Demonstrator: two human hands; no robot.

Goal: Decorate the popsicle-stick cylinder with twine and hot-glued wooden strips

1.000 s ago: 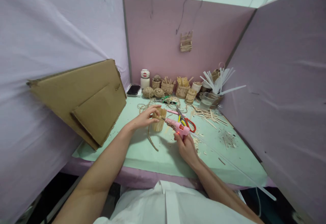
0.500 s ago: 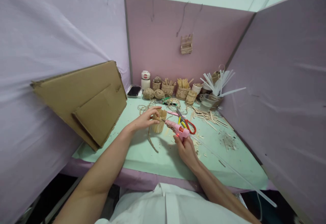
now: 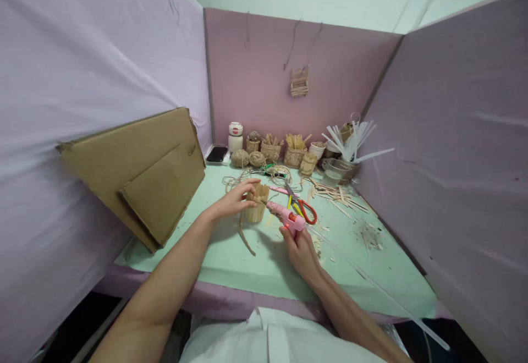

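- Pale wooden-stick cup, round and notched along its rim, stood upright on the mint-green table cloth, in front of you and between your two hands, where both could reach it.
- Your left hand was at the left side of the cup's rim, fingers bent and thumb toward the nozzle, presumably to steady that side. You had the fingertips crowded there, so I cannot tell whether they pinched the wood, the cord or both.
- Brown twisted fibre cord hung from beside that hand and trailed onto the cloth; its loose end lay toward you, clear of the nozzle.
- Your right hand was wrapped around the handle of a pink plastic glue gun, its nozzle aimed left at the cup's rim (touching or just short of it, I could not tell). That slant seemed chosen to keep your knuckles away from the tip.
- Long translucent glue stick ran out of the gun's back, over your right forearm's outer side, where it had room to stick out.
- Red-handled metal scissors lay just beyond the gun, probably parked within easy reach.
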